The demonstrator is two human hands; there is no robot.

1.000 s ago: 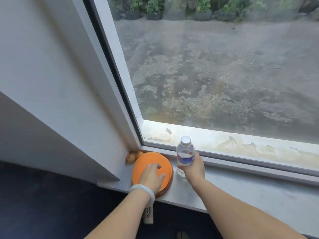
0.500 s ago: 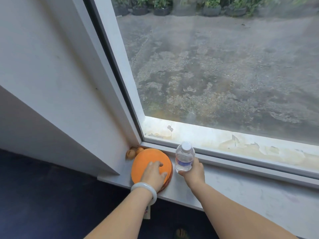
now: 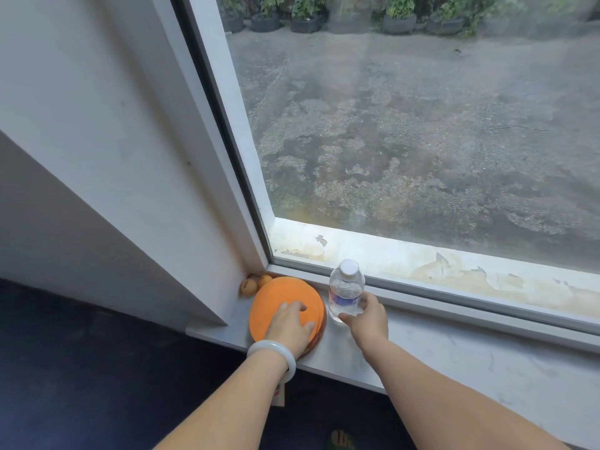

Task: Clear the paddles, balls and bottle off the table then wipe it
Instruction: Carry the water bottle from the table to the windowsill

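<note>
The orange-faced paddles [image 3: 276, 297] lie stacked flat at the left end of the pale window sill [image 3: 454, 349], with a handle [image 3: 280, 393] hanging over the front edge. My left hand [image 3: 290, 326] rests on the top paddle, fingers spread on the rubber. Two orange balls [image 3: 250, 286] sit in the corner behind the paddles. A clear water bottle [image 3: 345, 290] with a white cap stands upright just right of the paddles. My right hand [image 3: 368, 319] holds its lower part between thumb and fingers.
The window frame [image 3: 422, 287] and glass run right behind the bottle. A white wall [image 3: 113, 157] closes the left side. A dark floor lies below the sill, with a sandalled foot [image 3: 341, 440] at the bottom edge. The sill stretches away to the right.
The bottle has come down to stand by the paddles, and my right hand has slid from its middle to its base. My left hand has stayed on the paddle.
</note>
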